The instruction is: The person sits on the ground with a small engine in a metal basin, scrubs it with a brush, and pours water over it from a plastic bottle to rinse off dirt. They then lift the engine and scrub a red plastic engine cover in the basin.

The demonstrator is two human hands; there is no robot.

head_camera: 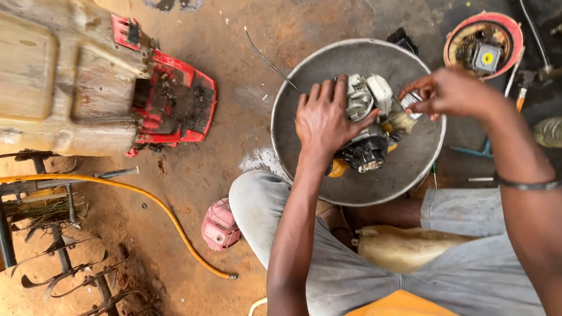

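A reddish dirt floor [246,52], stained dark with oil, is seen in daylight, littered with a yellow hose [164,210] and a grimy machine housing [64,76].

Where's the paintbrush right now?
In the head view, right of centre: the paintbrush is in the right hand, bristles against the small engine that the left hand steadies inside the round metal basin.
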